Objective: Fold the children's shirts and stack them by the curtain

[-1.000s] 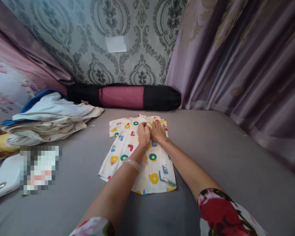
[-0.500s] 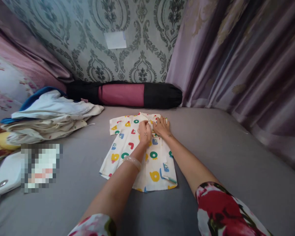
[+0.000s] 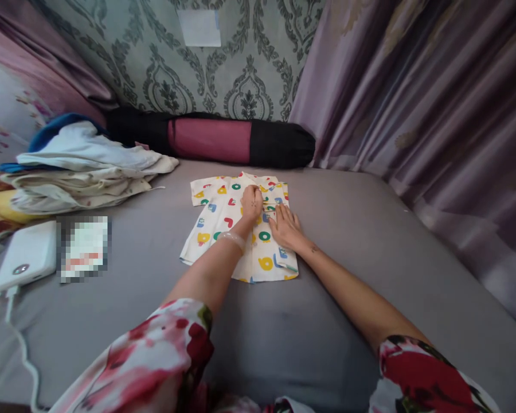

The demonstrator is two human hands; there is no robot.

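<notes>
A small cream shirt [image 3: 223,229] with coloured letter prints lies flat on the grey bed sheet [image 3: 348,252], its right side folded inward. My left hand [image 3: 251,202] rests near the collar, fingers curled and pressing the fabric down. Flat on the folded right part, a little nearer to me, lies my right hand [image 3: 285,226] with its fingers stretched out. Both arms wear floral sleeves.
A pile of folded clothes [image 3: 81,172] sits at the left. A black and pink bolster [image 3: 215,140] lies against the patterned wall. A white power bank [image 3: 23,255] with a cable is at the near left. Purple curtains [image 3: 434,115] hang on the right.
My right hand has slid from the collar down the shirt toward me and now lies flat. My left hand stays near the collar. The camera has tilted downward.
</notes>
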